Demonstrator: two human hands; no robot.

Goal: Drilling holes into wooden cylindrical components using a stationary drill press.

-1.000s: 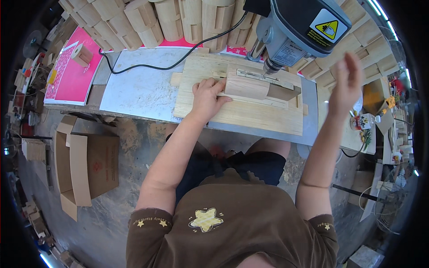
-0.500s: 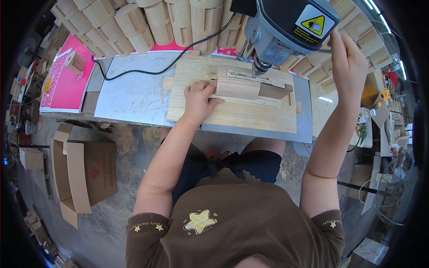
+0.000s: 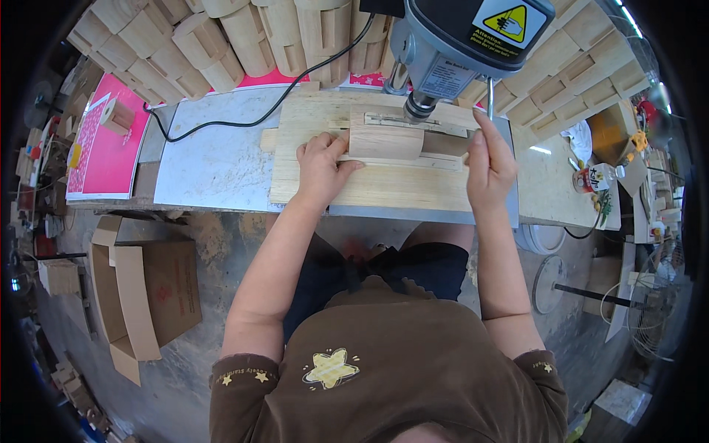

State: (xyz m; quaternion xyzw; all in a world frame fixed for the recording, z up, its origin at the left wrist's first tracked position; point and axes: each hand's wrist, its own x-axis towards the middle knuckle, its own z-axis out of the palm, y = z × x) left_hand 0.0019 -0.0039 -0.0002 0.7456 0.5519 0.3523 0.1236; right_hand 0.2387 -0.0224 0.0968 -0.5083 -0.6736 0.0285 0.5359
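A drill press [image 3: 443, 63] stands at the far side of the bench, its chuck [image 3: 420, 108] low over a pale wooden block [image 3: 385, 142]. The block lies in a wooden jig [image 3: 443, 162] fixed on a light wooden board [image 3: 399, 193]. My left hand [image 3: 323, 168] grips the block's left end, thumb along the near edge and fingers behind. To the right of the jig, my right hand [image 3: 491, 166] is closed at the lower end of the press's metal lever [image 3: 490, 96]. The chuck hides where the bit meets the block.
Stacked wooden cylinders with cut slots [image 3: 269, 44] line the bench's back. A black cable [image 3: 251, 123] crosses a white sheet [image 3: 207, 166] to the left. One small wooden piece [image 3: 117, 117] sits on a pink sheet [image 3: 103, 159]. An opened cardboard box [image 3: 159, 295] stands on the floor.
My right hand has come down and inward from the upper right, swinging the lever toward me. The chuck sits lower over the block. My left hand keeps its hold.
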